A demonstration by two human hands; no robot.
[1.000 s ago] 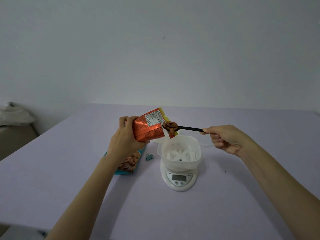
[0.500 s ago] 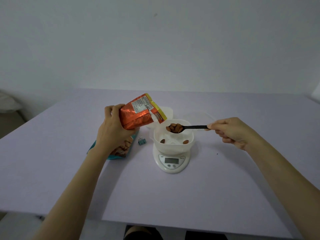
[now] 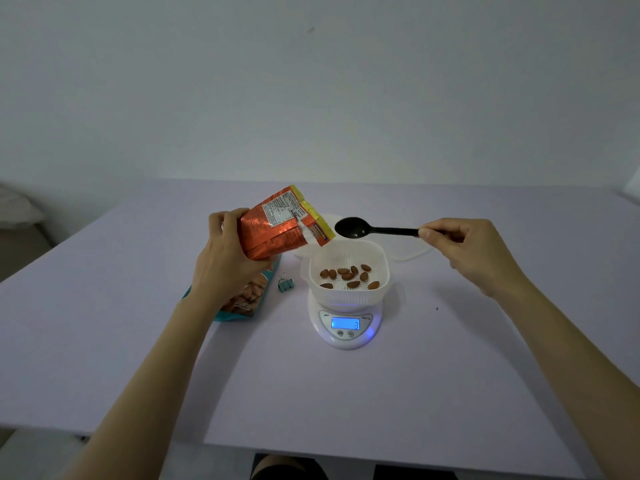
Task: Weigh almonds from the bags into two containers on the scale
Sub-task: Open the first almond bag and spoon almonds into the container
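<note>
An orange foil bag (image 3: 273,230) is held above the counter (image 3: 450,375) by the left hand (image 3: 221,254), whose fingers and thumb are wrapped round its lower end. The bag is tipped over so that its long axis runs almost level. Its base sits in the hand at the left, and its yellow-edged mouth points right, towards the spoon (image 3: 367,229). A white printed label is seen on the upward-facing side, and the foil is creased and shiny.

The black spoon is pinched by the tip of its handle in the right hand (image 3: 464,247), the other fingers being curled under. Its long axis lies left to right, with the bowl pointing left at the bag's mouth and held just beside it. The bowl is seen to be empty and is held over the far rim of the white container (image 3: 382,263).

The container, square with rounded corners and a slotted floor, stands on the round white scale (image 3: 346,341) near the middle of the counter. About ten brown almonds (image 3: 346,277) lie scattered on its floor. The scale's display (image 3: 345,323) is lit blue, and a digit resembling 3 can be made out.

A teal bag (image 3: 242,303) printed with almonds lies flat to the left of the scale, partly hidden under the left wrist. A small teal binder clip (image 3: 285,285) rests between it and the scale. Behind the container a clear plastic piece (image 3: 412,252) is partly visible; whether it is a lid or a container cannot be told.
</note>
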